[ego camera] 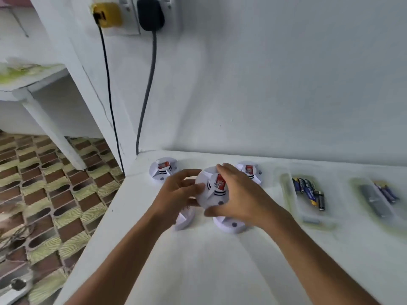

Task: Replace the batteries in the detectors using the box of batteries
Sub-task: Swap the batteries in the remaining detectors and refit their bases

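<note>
Head view: hands [211, 194] grip red-labelled detector [211, 190], writing unreadable.

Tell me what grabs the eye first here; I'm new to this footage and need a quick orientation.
At centre, both hands, left hand and right hand, grip a round white plastic detector with a red label above the white counter. Four similar white detectors sit around it; the far-left one is by the counter corner. To the right, a clear plastic tray of dark batteries rests on the counter.
</note>
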